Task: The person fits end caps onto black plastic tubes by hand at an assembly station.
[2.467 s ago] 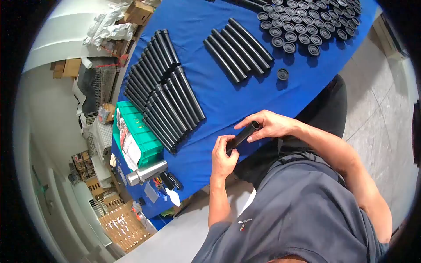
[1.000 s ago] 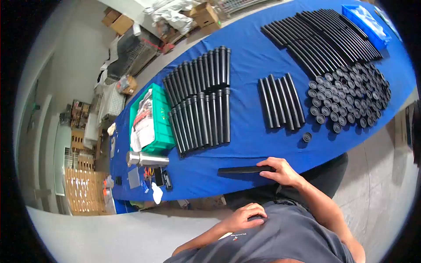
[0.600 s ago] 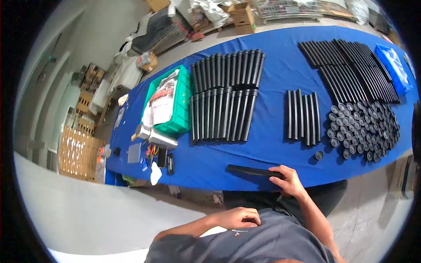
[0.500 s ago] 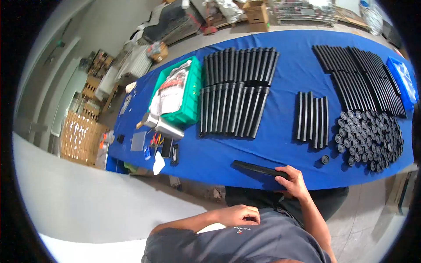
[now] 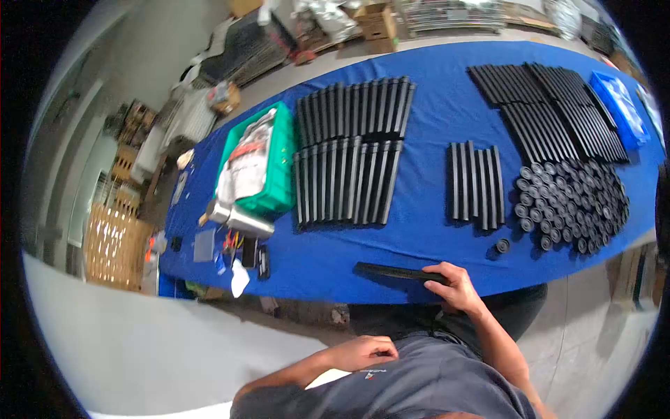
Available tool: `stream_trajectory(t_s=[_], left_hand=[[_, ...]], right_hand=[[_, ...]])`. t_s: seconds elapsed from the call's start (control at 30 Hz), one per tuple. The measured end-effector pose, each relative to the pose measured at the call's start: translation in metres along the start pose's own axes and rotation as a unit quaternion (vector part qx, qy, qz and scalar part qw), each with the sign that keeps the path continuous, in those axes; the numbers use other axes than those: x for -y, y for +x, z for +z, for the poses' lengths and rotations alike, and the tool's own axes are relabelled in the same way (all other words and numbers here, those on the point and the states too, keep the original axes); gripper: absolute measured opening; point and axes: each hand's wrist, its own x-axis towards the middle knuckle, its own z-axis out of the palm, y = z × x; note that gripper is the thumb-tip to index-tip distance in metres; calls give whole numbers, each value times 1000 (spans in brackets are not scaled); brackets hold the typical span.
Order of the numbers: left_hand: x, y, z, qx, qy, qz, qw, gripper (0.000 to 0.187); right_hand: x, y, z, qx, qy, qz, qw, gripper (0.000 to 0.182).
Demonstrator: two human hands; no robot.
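Note:
My right hand (image 5: 457,288) grips one end of a black tube (image 5: 391,271), thumb on the near side and fingers over the top. The tube lies low over the front edge of the blue-covered table, its other end pointing left. In front of my shirt, my left hand (image 5: 364,351) is closed with curled fingers, and I cannot tell what is in it, if anything. Beyond my right hand, several loose black tubes (image 5: 476,185) lie side by side. A single round black cap (image 5: 502,246) sits apart from a large cluster of caps (image 5: 569,206) at the right.
Two rows of black tubes with collared ends (image 5: 349,178) lie mid-table, beside a green crate (image 5: 279,167) holding white bags. More tubes (image 5: 551,115) are stacked at the far right by a blue tray (image 5: 631,136). A metallic cylinder (image 5: 248,223) and small tools lie left.
My view has shifted, so the table's contents appear farther left. My right hand still grips the tube, and my left hand stays near my shirt.

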Motion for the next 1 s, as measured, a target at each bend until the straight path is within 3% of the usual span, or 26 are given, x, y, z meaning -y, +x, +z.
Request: stream_trajectory(t_s=[0.17, 0.23, 0.27, 0.37, 0.4, 0.5, 0.57, 0.63, 0.77, 0.8, 0.93, 1.0], left_hand=[[-7, -12, -11, 34, -73, -77, 994, 31], [19, -16, -12, 63, -100, -67, 991, 30], [42, -15, -11, 95, -99, -127, 982, 25], [3, 0, 0, -48, -36, 31, 998, 28], [5, 3, -2, -20, -36, 25, 999, 34], [20, -1, -11, 26, -10, 7, 1000, 25], [20, -7, -17, 26, -72, -54, 996, 27], [-14, -8, -11, -12, -135, -143, 980, 43], [10, -8, -7, -5, -176, -140, 974, 43], [10, -3, -7, -17, -110, -76, 991, 36], [11, 10, 5, -54, -49, 7, 997, 32], [9, 10, 3, -47, -46, -23, 998, 31]], right_hand=[[-9, -1, -3, 9, -25, -57, 998, 36], [-7, -2, -2, 7, 12, -52, 999, 37], [-6, -2, -3, 13, 12, -51, 999, 37], [-11, -4, -3, 12, 12, -63, 998, 39], [-10, -4, -3, 17, 17, -58, 998, 39], [-18, -4, 0, 4, 32, -83, 996, 39], [-26, -3, 3, 5, 37, -98, 995, 39], [-18, -5, -1, 12, 47, -81, 996, 39], [-11, -7, -3, 15, 54, -74, 996, 39], [-11, -7, -3, 14, 57, -73, 996, 39], [-16, -7, 0, 0, 47, -95, 994, 39], [-18, -7, 0, 3, 46, -93, 995, 39]])
